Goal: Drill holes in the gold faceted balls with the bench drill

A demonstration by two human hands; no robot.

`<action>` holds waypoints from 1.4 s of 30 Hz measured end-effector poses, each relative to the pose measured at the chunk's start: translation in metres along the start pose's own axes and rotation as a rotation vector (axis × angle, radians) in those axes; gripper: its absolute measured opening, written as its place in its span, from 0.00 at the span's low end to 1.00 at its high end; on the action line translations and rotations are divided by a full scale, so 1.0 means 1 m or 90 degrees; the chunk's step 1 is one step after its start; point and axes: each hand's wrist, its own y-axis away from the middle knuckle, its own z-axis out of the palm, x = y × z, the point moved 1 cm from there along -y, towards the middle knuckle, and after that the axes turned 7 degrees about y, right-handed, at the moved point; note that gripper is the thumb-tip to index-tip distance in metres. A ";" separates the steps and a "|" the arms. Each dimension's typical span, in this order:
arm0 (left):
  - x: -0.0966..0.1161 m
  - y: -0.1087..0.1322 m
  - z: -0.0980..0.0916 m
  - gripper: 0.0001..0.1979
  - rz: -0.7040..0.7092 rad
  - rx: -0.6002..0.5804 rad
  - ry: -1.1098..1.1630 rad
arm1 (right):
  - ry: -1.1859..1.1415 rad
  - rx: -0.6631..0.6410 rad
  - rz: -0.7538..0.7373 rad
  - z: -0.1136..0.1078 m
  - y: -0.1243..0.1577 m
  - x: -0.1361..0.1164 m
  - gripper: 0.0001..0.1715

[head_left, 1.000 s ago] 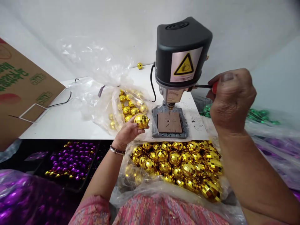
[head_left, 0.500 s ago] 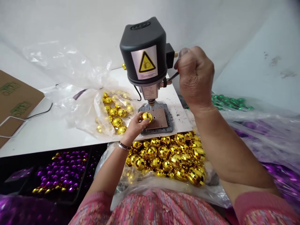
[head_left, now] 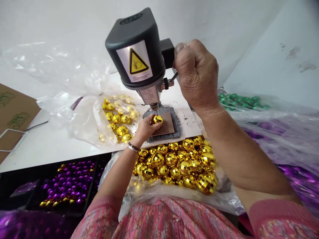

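Between the thumb and fingers of my left hand (head_left: 145,127) is a shiny gold faceted ball (head_left: 158,119), held under the bit of a black bench drill press (head_left: 136,49). Below it lies a brown board (head_left: 166,126) on the drill's grey base (head_left: 175,133). My right hand (head_left: 198,76) is closed around the feed lever (head_left: 173,78) on the drill's right side; the lever's end is hidden in the fist. Whether the bit touches the ball I cannot tell.
Gold balls fill a clear-lined container (head_left: 171,160) in front. More lie in a plastic bag (head_left: 93,119) at left. Purple beads (head_left: 68,181) sit in a black tray lower left. Green balls (head_left: 240,101) are at right, and a cardboard box (head_left: 15,116) stands far left.
The ball in my left hand has moved right, in under the drill bit. My right hand still grips the lever. The view has shifted, so the drill appears further left and tilted.
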 end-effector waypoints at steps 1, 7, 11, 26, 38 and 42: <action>0.001 -0.002 0.000 0.26 -0.005 -0.009 -0.004 | -0.004 0.002 -0.003 0.000 0.000 0.000 0.25; 0.005 -0.008 0.003 0.32 -0.033 -0.033 0.076 | -0.014 0.000 -0.017 -0.002 0.003 0.002 0.22; 0.003 -0.007 0.008 0.37 -0.064 -0.038 0.149 | -0.017 -0.004 -0.012 -0.006 0.010 0.001 0.20; -0.001 -0.003 0.013 0.36 -0.059 -0.024 0.171 | 0.016 -0.019 -0.131 -0.015 0.060 0.020 0.10; -0.005 -0.001 0.013 0.37 -0.050 -0.034 0.167 | 0.054 0.048 -0.205 -0.004 0.082 0.043 0.10; -0.010 -0.003 0.016 0.36 -0.037 -0.042 0.209 | 0.032 0.073 -0.169 0.002 0.087 0.050 0.11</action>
